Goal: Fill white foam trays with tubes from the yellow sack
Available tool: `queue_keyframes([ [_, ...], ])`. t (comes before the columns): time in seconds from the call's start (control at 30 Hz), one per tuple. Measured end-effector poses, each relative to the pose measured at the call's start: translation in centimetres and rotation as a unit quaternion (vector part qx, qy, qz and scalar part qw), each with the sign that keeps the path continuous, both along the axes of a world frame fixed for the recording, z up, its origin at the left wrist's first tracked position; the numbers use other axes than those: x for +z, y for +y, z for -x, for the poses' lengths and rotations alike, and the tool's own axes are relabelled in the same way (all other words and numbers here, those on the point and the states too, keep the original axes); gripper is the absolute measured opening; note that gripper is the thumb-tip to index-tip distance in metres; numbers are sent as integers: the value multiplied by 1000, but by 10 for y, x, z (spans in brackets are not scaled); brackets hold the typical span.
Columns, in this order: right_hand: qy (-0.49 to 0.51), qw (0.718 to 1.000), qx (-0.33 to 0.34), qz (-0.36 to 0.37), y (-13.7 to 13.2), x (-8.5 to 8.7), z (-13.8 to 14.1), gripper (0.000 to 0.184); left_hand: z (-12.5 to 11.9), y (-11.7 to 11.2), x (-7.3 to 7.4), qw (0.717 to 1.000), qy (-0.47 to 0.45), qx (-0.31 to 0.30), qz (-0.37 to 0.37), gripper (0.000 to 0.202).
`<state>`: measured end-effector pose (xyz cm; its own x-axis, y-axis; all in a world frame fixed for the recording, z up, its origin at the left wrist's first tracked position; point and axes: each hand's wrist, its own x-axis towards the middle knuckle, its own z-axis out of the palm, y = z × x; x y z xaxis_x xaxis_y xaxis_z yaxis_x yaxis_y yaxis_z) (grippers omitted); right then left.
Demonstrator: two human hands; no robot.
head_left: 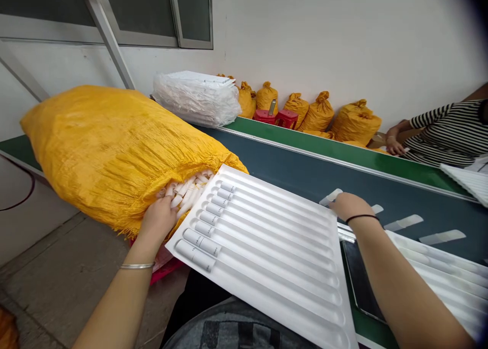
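In a crinkled yellow sack, partly blocked by a grooved plastic tray, touches smooth white tubes with left hand; with right hand, a rounded translucent piece on the belt. Curls fingers; cannot tell opening or hold.

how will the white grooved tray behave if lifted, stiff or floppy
The white grooved tray looks thin, so probably light, though its moulded shape should stiffen it somewhat. The white tubes in it sit at one end of long grooves, so tilting might slide them.
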<state>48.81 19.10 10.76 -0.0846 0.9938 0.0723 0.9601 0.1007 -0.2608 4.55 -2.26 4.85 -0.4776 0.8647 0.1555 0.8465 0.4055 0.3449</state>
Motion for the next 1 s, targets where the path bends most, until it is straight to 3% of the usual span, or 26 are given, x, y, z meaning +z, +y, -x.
queue_keyframes([
  [0.13,-3,972,231,40,-76,-8,90,15,-29,-13,10,978,-30,-76,-192,31],
  [0.17,3,947,319,45,-98,-14,115,16,-37,-17,13,966,-38,-108,-234,26],
  [0.2,-12,891,453,19,-118,-21,139,23,-45,-21,17,954,-44,-137,-263,22],
  [0.27,-42,819,571,-21,-152,-33,176,26,-58,-29,25,940,-55,-179,-286,20],
  [0.3,-56,804,592,-30,-164,-37,189,27,-63,-33,29,935,-65,-193,-290,21],
  [0.33,-65,807,586,-30,-172,-40,198,27,-66,-36,31,931,-77,-207,-291,23],
  [0.4,-69,826,559,-20,-181,-40,207,21,-69,-41,35,925,-92,-225,-293,26],
  [0.5,-54,852,520,-18,-177,-27,201,13,-69,-46,37,925,-85,-227,-293,28],
  [0.57,14,883,469,-10,-169,-12,190,14,-69,-48,37,928,-85,-221,-288,29],
  [0.63,134,889,438,-5,-160,4,176,16,-70,-49,37,928,-90,-227,-280,31],
  [0.73,254,831,493,-33,-148,22,156,27,-76,-49,40,919,-102,-271,-267,37],
  [0.9,204,771,592,-117,-140,33,138,37,-92,-51,54,909,-91,-331,-237,43],
  [1.0,211,753,612,-122,-139,34,133,39,-96,-52,63,910,-99,-329,-231,50],
])
